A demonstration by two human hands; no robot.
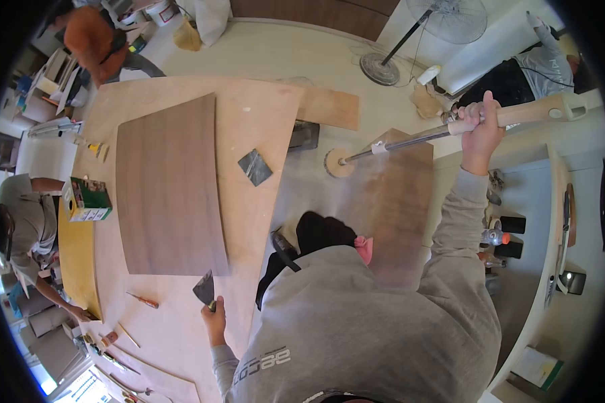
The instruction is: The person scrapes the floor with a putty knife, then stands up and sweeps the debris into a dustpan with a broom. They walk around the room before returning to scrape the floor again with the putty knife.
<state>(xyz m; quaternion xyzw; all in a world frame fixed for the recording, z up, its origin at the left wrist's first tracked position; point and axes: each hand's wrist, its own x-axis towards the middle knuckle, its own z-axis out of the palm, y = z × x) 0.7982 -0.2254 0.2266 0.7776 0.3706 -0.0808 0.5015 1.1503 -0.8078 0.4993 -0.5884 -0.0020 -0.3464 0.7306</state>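
- Spanning the plywood desk [262, 107], a veneer sheet [168, 188] lies flat: thin, light, probably bendy.
- Right hand [480, 127], grip clamped on the long pole tool [410, 138] out over the floor: wooden handle, steel shaft, likely end-heavy, so hold the wood.
- Left hand [215, 322], grip closed round a scraper [205, 289] at the desk edge; stiff blade.

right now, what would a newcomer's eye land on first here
First the long wooden-handled tool gripped in the right hand, upper right, its rod ending in a round disc. Then the big brown veneer sheet on the plywood table, with the left hand holding a scraper near its lower corner.
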